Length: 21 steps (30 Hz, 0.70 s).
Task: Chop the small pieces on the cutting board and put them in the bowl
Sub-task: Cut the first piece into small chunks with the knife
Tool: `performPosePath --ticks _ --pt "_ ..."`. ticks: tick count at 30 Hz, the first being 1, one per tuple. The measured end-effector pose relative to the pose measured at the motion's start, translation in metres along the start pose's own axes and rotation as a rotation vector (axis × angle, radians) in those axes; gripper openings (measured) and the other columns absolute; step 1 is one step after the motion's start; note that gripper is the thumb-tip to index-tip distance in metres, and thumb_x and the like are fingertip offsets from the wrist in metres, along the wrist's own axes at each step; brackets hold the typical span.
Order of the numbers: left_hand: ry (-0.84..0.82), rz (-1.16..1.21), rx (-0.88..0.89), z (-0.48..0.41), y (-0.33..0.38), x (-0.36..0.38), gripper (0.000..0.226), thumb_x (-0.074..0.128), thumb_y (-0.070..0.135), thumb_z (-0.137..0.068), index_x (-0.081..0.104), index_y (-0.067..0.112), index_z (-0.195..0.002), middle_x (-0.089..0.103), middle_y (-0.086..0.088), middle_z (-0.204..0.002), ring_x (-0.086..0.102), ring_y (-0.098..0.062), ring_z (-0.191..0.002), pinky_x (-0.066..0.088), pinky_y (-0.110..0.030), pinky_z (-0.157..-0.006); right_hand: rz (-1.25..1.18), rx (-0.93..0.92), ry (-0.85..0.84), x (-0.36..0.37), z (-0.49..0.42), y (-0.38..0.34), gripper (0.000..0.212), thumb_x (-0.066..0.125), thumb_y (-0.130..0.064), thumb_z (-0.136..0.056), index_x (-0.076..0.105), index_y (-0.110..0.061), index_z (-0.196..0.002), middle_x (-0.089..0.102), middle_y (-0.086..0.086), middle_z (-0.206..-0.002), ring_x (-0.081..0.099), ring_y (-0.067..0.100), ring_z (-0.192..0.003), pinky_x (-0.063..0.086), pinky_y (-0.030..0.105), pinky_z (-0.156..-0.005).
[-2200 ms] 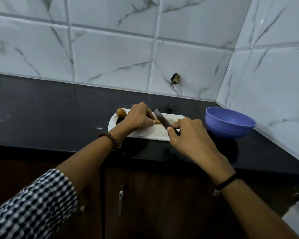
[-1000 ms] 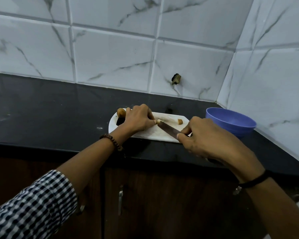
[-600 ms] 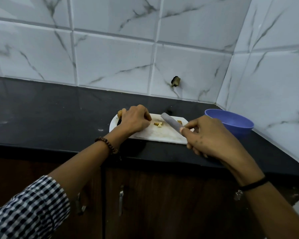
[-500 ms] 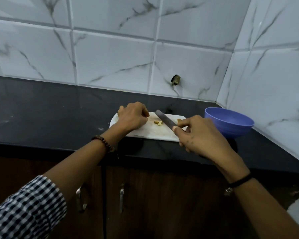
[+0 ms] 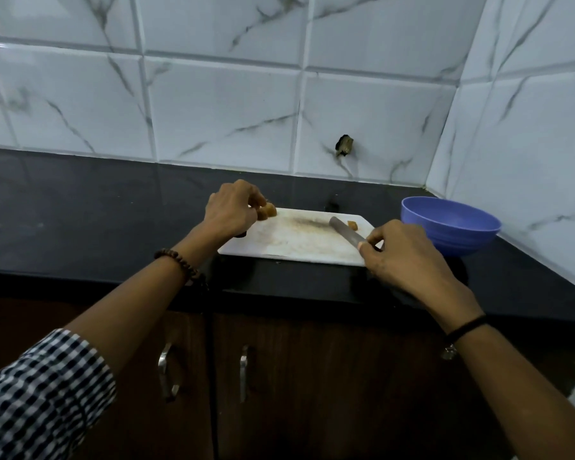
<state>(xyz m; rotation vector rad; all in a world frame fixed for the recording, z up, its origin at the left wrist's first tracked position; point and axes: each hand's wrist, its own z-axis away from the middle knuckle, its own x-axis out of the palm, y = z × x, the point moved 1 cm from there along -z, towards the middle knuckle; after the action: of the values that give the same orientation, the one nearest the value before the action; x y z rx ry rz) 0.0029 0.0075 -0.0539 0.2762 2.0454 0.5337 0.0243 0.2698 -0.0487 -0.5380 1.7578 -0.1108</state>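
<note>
A white cutting board lies on the black counter, smeared brown in the middle. My left hand is at the board's far left corner, fingertips pinched on brown pieces. My right hand is at the board's right edge and grips a knife whose blade points up and left over the board. One small brown piece lies just right of the blade tip. A blue bowl stands right of the board; I cannot see its contents.
The black counter stretches far to the left. White marble tiles form the back wall and the right wall, which meet in a corner behind the bowl. A dark hole marks the back wall. Brown cabinet doors with metal handles are below.
My left hand has shifted to the board's far left corner and pinched brown pieces there. The small chopped bits in the middle are gone, leaving a smear. The knife has moved right.
</note>
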Motion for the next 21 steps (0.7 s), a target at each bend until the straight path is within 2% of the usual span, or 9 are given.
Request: performPosePath --ticks 3,5,7,12,16,21 --pt "0.014 -0.032 0.003 -0.004 0.003 0.005 0.021 0.062 0.013 -0.091 0.073 0.018 -0.108 0.072 -0.001 -0.107 0.068 -0.023 -0.095 0.051 -0.042 -0.091 -0.014 0.017 0.014 -0.001 0.000 0.010 0.026 0.060 -0.032 -0.095 0.072 -0.017 -0.112 0.067 0.003 -0.081 0.064 0.016 -0.072 0.058 0.036 -0.069" --pt "0.037 -0.144 0.036 -0.009 0.003 0.009 0.021 0.063 0.023 -0.092 0.072 0.021 -0.110 0.070 0.001 -0.111 0.057 -0.023 -0.113 0.040 -0.043 -0.100 -0.026 0.020 0.036 -0.001 0.000 0.013 0.028 0.059 -0.034 -0.094 0.072 -0.018 -0.111 0.068 0.004 -0.083 0.065 0.017 -0.075 0.059 0.042 -0.073" --pt "0.018 -0.313 0.068 -0.015 0.003 0.014 0.027 0.060 0.037 -0.093 0.069 0.022 -0.114 0.067 0.000 -0.112 0.047 -0.023 -0.120 0.033 -0.040 -0.098 -0.027 0.019 0.065 -0.002 0.000 0.014 0.028 0.057 -0.037 -0.093 0.073 -0.019 -0.108 0.068 0.004 -0.086 0.064 0.019 -0.079 0.058 0.044 -0.075" --pt "-0.020 -0.512 0.063 -0.022 0.006 0.021 0.030 0.059 0.040 -0.092 0.065 0.020 -0.113 0.064 -0.003 -0.107 0.049 -0.022 -0.116 0.033 -0.036 -0.092 -0.018 -0.038 0.082 -0.002 -0.001 0.011 0.028 0.057 -0.038 -0.095 0.071 -0.021 -0.112 0.067 0.004 -0.088 0.063 0.016 -0.079 0.058 0.041 -0.072" --pt "-0.003 -0.521 0.055 -0.023 0.008 0.021 0.025 0.059 0.035 -0.093 0.063 0.019 -0.111 0.063 -0.005 -0.107 0.050 -0.023 -0.115 0.033 -0.035 -0.094 -0.033 -0.039 0.010 0.003 0.000 0.012 0.027 0.058 -0.040 -0.093 0.071 -0.025 -0.110 0.068 0.003 -0.085 0.065 0.016 -0.072 0.059 0.041 -0.070" --pt "0.016 -0.525 0.098 -0.020 0.011 0.019 0.021 0.059 0.034 -0.093 0.063 0.017 -0.105 0.064 -0.004 -0.103 0.051 -0.022 -0.111 0.033 -0.035 -0.092 -0.012 0.017 0.062 0.003 -0.003 0.022 0.026 0.055 -0.039 -0.092 0.073 -0.023 -0.102 0.068 0.003 -0.082 0.063 0.019 -0.076 0.057 0.039 -0.067"
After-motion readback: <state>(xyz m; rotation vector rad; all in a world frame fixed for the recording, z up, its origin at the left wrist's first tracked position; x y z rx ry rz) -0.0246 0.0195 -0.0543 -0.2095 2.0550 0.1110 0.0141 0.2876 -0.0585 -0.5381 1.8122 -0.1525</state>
